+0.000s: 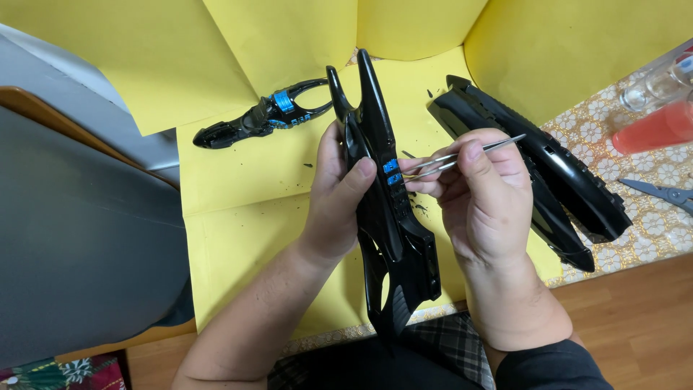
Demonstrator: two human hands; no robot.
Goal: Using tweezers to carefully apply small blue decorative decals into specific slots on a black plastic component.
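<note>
- The right hand [485,198] pinches metal tweezers [462,155]; their tips, at the blue tabs [390,172], are hard to make out.
- The left hand [333,198] clasps the long black plastic shell [382,209], thumb across it.
- The shell stands above the yellow paper [238,238], long axis pointing away, lower end cut off by the lap.
- Another black casing [548,173] lies to the right.
</note>
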